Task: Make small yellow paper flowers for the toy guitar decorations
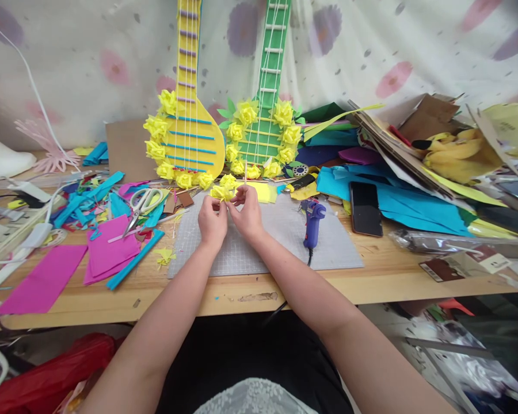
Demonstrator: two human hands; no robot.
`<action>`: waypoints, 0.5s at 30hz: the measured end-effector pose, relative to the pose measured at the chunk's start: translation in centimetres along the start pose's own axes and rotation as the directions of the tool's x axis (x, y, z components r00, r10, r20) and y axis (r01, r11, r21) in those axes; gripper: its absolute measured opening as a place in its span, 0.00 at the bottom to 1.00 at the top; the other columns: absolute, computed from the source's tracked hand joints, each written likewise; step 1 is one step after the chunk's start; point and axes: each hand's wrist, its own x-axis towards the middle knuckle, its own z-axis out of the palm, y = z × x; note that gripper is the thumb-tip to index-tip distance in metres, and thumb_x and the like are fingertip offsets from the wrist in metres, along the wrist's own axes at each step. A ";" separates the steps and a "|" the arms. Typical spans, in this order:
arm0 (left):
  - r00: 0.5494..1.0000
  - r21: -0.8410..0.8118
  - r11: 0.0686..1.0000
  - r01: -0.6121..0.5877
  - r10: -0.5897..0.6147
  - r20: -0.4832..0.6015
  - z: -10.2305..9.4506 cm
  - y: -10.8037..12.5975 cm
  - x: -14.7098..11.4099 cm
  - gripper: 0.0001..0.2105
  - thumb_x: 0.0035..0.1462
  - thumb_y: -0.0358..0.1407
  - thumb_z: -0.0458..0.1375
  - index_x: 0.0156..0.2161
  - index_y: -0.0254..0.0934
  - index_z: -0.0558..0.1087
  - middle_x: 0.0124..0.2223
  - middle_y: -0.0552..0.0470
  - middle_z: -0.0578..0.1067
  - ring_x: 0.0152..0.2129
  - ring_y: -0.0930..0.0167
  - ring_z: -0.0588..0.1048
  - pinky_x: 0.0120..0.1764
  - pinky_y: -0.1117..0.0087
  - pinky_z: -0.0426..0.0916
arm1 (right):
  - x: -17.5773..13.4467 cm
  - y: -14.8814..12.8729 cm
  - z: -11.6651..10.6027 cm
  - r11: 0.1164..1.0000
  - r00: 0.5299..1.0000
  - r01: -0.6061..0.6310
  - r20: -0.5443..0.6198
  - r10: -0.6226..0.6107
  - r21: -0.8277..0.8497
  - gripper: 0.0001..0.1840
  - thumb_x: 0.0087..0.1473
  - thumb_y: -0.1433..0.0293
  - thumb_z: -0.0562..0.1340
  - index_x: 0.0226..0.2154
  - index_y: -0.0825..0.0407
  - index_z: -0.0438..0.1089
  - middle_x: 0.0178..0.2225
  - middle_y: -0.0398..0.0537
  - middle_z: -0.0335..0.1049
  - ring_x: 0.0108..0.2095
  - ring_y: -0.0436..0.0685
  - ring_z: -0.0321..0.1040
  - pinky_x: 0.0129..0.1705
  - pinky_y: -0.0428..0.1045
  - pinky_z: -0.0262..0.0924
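Observation:
Above the grey cutting mat (280, 247), my left hand (213, 220) and my right hand (247, 214) meet around a yellow paper flower (220, 192). The fingers of both are closed on its underside and edge. A thin pale stick (246, 172) rises by my right fingers; whether they hold it I cannot tell. Yellow paper sheets (263, 192) lie just beyond my right hand. Behind stand a yellow paper guitar (194, 138) and a green paper guitar (265, 123), both edged with similar yellow flowers.
A blue glue gun (313, 221) rests on the mat's right part, with a black phone (366, 208) beyond. Scissors (143, 206), magenta paper (112, 247) and scraps crowd the left. Blue sheets (397, 192) and piled cardboard (434, 121) fill the right.

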 end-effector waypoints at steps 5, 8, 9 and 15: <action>0.998 0.056 0.998 -0.033 0.030 0.054 0.0 0.7 -0.5 0.05 0.51 0.34 0.54 0.27 0.38 0.62 0.25 0.55 0.69 0.23 0.73 0.68 0.29 0.72 0.61 | 0.4 0.7 0.0 0.998 0.997 -0.062 -0.041 0.061 -0.017 0.19 0.42 0.74 0.59 0.37 0.49 0.51 0.38 0.46 0.56 0.29 0.46 0.63 0.32 0.47 0.62; 0.998 0.027 0.999 -0.028 0.026 0.061 0.2 0.6 -0.6 0.05 0.50 0.33 0.54 0.26 0.38 0.62 0.24 0.56 0.68 0.22 0.74 0.68 0.29 0.73 0.61 | 0.6 0.6 -0.1 0.995 0.993 -0.102 -0.067 0.101 -0.021 0.18 0.42 0.76 0.58 0.35 0.50 0.50 0.36 0.44 0.55 0.26 0.44 0.62 0.31 0.46 0.62; 0.998 -0.008 1.000 -0.010 0.011 0.061 0.3 0.5 -0.5 0.05 0.50 0.33 0.54 0.26 0.38 0.62 0.24 0.56 0.68 0.22 0.74 0.68 0.29 0.73 0.61 | 0.6 0.6 -0.1 0.993 0.991 -0.114 -0.073 0.113 -0.018 0.18 0.42 0.76 0.57 0.35 0.50 0.50 0.36 0.43 0.55 0.25 0.43 0.61 0.31 0.46 0.62; 0.955 -0.423 0.856 0.297 -0.273 0.118 1.0 0.1 -0.1 0.06 0.47 0.30 0.54 0.24 0.37 0.60 0.22 0.59 0.65 0.18 0.78 0.68 0.25 0.76 0.64 | 0.5 0.7 0.0 0.986 0.984 -0.165 -0.071 0.164 -0.004 0.18 0.40 0.76 0.58 0.35 0.50 0.50 0.35 0.43 0.55 0.26 0.44 0.60 0.31 0.45 0.62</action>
